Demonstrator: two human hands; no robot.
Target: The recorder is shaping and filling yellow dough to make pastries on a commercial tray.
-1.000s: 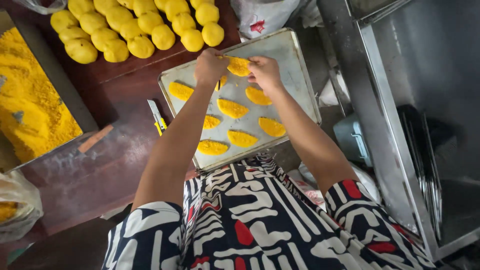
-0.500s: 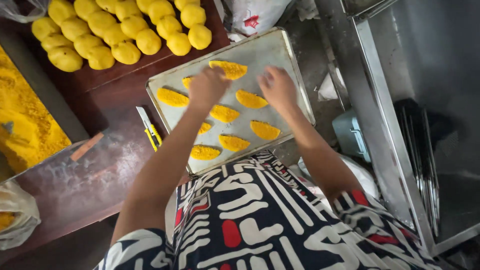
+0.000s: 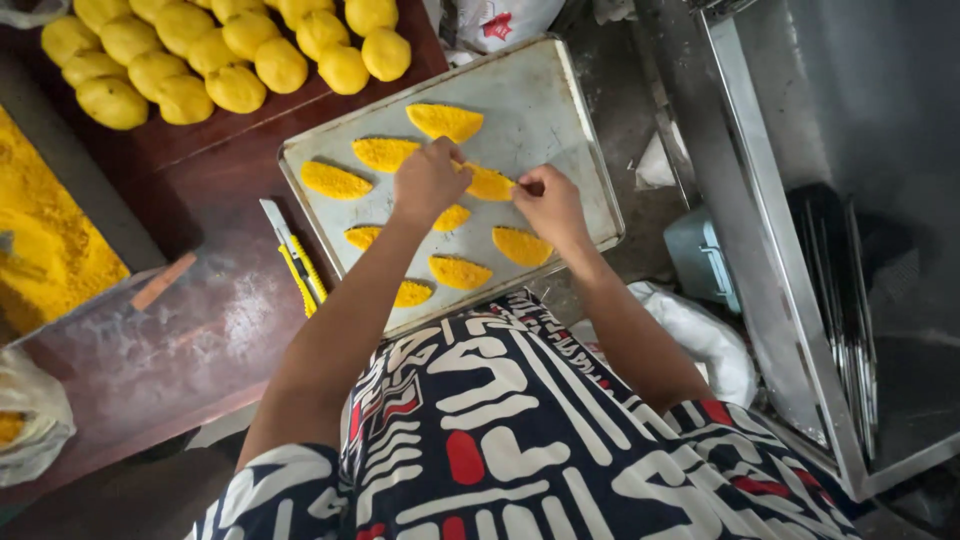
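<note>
A metal baking tray (image 3: pixel 545 110) lies on the dark wooden table and holds several yellow half-moon pastries. Both my hands are over the tray's middle. My left hand (image 3: pixel 428 182) and my right hand (image 3: pixel 548 203) pinch the two ends of one crumbed half-moon pastry (image 3: pixel 488 183) that rests on the tray. Another pastry (image 3: pixel 444 121) lies just beyond it, and others (image 3: pixel 520 244) lie closer to me. My patterned black, white and red shirt fills the bottom of the view.
Several yellow dough balls (image 3: pixel 235 88) sit in rows on the table at the top left. A bin of yellow crumbs (image 3: pixel 40 260) stands at the left. A yellow-handled knife (image 3: pixel 295 260) lies beside the tray. A steel cabinet (image 3: pixel 800 250) rises at the right.
My hands have drawn back from the tray's far end to its middle and now pinch a pastry. One pastry lies at the far end where they were.
</note>
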